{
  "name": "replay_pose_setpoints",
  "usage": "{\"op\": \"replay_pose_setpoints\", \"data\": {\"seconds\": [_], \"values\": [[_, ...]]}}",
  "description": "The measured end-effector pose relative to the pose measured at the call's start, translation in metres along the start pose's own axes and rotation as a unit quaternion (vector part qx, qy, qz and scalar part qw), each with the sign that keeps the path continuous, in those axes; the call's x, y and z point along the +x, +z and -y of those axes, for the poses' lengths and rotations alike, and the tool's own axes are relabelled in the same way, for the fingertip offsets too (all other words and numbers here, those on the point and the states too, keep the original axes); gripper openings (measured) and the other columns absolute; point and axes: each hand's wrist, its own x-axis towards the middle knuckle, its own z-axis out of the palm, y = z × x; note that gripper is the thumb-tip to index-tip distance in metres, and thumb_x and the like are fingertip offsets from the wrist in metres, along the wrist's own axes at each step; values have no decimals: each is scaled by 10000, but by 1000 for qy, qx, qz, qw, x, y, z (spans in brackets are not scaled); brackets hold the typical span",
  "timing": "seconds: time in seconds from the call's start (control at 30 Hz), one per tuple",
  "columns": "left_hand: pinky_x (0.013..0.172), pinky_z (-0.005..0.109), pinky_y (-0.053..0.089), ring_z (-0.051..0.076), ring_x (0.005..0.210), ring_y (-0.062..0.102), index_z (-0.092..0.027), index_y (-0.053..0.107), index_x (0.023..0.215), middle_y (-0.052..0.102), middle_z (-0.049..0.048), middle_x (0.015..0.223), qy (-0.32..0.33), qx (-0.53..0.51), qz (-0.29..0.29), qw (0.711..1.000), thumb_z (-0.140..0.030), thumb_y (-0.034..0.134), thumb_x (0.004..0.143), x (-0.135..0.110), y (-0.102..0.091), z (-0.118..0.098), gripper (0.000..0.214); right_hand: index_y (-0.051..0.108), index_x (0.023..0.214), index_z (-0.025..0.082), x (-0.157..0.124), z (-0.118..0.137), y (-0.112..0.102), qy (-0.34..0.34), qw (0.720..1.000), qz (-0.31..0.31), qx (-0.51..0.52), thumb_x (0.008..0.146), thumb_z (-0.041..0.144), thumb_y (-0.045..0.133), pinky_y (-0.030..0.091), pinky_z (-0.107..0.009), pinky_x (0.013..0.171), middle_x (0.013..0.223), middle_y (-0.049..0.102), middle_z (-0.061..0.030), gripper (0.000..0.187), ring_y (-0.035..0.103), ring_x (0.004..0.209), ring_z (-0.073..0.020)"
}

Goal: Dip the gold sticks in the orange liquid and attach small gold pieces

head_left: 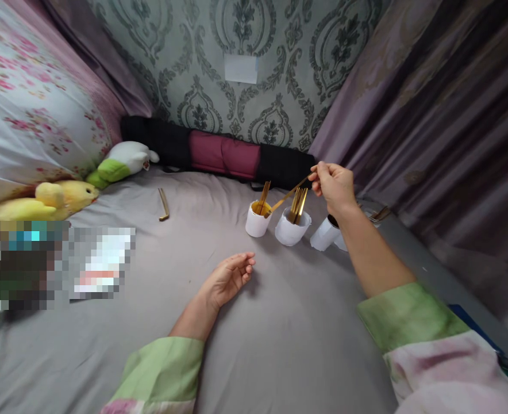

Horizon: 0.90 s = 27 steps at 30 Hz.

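Note:
My right hand (332,183) is closed, pinching one end of a long, thin gold utensil (289,195). It slants down to the left, its small flattened lower end over the rim of a white cup (257,225). Yellow shows inside that cup, and several gold sticks (263,198) stand in it. Just right of it, a wider white container (292,231) holds more upright gold utensils (297,206). My left hand (230,279) hovers over or rests on the grey sheet, fingers loosely bent and nothing visible in them.
A white cylinder (324,234) stands partly behind my right forearm, with a clear jar (372,216) beyond. Gold utensils (164,206) lie on the grey sheet (150,345). Plush toys (64,198) sit at left, a black and maroon bolster (223,154) along the wall.

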Motion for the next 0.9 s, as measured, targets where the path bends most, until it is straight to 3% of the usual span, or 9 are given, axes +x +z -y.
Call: {"op": "replay_pose_setpoints", "data": {"seconds": [0.5, 0.9], "values": [[527, 176, 446, 60, 588, 522, -97, 598, 884, 575, 41, 748, -4, -3, -4, 1000, -155, 581, 731, -1, 1, -1, 164, 554, 741, 151, 16, -18, 22, -49, 996, -4, -69, 801, 431, 448, 323, -148, 360, 599, 581, -5, 305, 455, 390, -35], [529, 179, 446, 60, 589, 518, -95, 590, 891, 568, 35, 750, -2, 0, -3, 1000, -154, 578, 733, -1, 2, -2, 169, 571, 732, 155, 18, -33, 34, -46, 992, 48, -108, 790, 447, 445, 358, -156, 392, 594, 598, 0, 323, 460, 370, -35]]}}
